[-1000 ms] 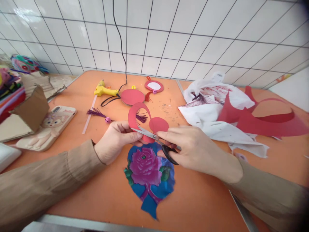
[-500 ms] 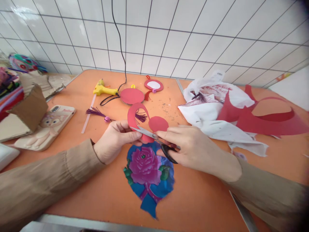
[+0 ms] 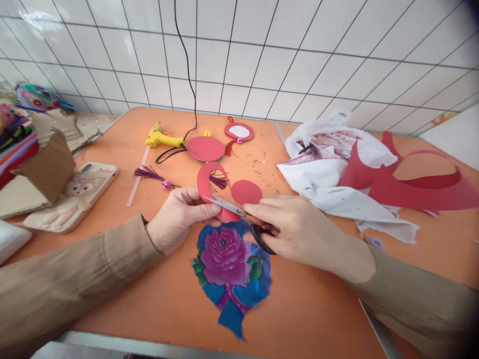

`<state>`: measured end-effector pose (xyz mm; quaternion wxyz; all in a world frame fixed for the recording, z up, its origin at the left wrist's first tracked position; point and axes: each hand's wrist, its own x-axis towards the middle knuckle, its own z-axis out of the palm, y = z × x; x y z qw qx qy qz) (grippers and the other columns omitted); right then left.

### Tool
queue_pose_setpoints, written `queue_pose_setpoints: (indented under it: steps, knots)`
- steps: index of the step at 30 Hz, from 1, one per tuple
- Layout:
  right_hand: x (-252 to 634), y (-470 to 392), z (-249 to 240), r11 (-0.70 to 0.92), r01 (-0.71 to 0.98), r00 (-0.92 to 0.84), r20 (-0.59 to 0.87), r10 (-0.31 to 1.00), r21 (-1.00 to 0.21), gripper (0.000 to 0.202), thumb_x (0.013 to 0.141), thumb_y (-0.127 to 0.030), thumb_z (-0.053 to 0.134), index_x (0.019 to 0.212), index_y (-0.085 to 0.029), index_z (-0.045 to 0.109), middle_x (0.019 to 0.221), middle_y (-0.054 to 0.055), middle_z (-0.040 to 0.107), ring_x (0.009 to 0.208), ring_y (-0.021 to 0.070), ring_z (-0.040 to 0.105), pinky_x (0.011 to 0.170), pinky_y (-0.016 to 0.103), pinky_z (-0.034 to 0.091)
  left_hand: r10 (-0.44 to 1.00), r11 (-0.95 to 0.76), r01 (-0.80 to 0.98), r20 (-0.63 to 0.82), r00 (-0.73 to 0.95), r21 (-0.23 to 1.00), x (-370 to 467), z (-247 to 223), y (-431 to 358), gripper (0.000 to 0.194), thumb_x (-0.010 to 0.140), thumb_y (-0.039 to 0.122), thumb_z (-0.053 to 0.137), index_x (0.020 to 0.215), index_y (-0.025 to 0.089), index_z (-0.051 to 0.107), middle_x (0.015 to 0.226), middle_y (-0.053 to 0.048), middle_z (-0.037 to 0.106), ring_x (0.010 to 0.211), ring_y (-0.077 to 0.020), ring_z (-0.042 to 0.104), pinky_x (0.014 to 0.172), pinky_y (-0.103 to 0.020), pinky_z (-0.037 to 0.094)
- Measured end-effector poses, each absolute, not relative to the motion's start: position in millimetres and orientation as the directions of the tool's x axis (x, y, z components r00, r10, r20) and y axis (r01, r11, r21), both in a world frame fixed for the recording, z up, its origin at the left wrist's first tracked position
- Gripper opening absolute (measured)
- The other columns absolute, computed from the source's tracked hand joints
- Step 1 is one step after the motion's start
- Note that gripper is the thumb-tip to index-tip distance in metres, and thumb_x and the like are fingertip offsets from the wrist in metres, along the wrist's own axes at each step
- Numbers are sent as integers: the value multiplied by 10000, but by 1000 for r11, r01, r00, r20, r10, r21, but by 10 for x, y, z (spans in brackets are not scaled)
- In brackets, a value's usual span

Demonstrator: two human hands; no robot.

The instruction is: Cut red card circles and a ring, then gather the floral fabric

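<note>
My left hand [image 3: 183, 214] pinches a curved piece of red paper [image 3: 204, 180], whose narrow strip arcs up and over. In my right hand [image 3: 292, 224] are scissors [image 3: 235, 209] with black handles; their slightly parted blades cross the paper close to my left thumb. Just beyond my right fingers lies a red paper oval [image 3: 247, 191]. Below both hands, flat on the orange table [image 3: 149, 304], is a blue fabric cutout [image 3: 254, 294] with a purple rose [image 3: 226, 254]. A purple tassel [image 3: 219, 180] is partly hidden behind the red paper.
A yellow glue gun [image 3: 162, 138], a red-faced cardboard oval [image 3: 205, 149] and a white-centred red ornament [image 3: 239, 131] lie toward the wall. A phone [image 3: 75, 199] and cardboard [image 3: 56, 169] are at left. A white plastic bag [image 3: 318, 174] and red paper scraps [image 3: 411, 192] lie right.
The free upper strip of the red paper has shifted slightly down and left. Both hands and the scissors stay in nearly the same place.
</note>
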<state>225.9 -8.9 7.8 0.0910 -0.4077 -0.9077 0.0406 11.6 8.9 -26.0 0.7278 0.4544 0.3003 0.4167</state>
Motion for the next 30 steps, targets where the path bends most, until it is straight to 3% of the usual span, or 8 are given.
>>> queue_pose_setpoints:
  steps: [8, 20, 30]
  knots:
    - [2273, -83, 61, 690, 713, -665, 193, 722, -123, 127, 765, -153, 557, 868, -174, 629, 605, 6, 552, 574, 140, 468, 540, 266, 258, 887, 232, -293, -78, 456, 927, 125, -253, 82, 105, 695, 188, 743, 799, 186, 752, 778, -27, 754, 704, -141, 680, 656, -224, 557]
    - [2277, -94, 72, 690, 707, -669, 171, 724, -154, 120, 784, -171, 554, 880, -169, 625, 619, 9, 553, 585, 145, 487, 537, 263, 291, 886, 223, -310, -59, 460, 924, 122, -264, 91, 139, 695, 180, 744, 831, 210, 750, 765, -19, 751, 691, -130, 678, 642, -217, 559]
    - [2303, -87, 66, 684, 718, -664, 168, 729, -131, 162, 795, -184, 546, 927, -165, 637, 654, 19, 598, 608, 154, 509, 547, 270, 286, 915, 146, -253, -34, 401, 956, 91, -230, 145, 50, 687, 162, 742, 733, 168, 722, 708, -5, 734, 664, -130, 672, 651, -232, 558]
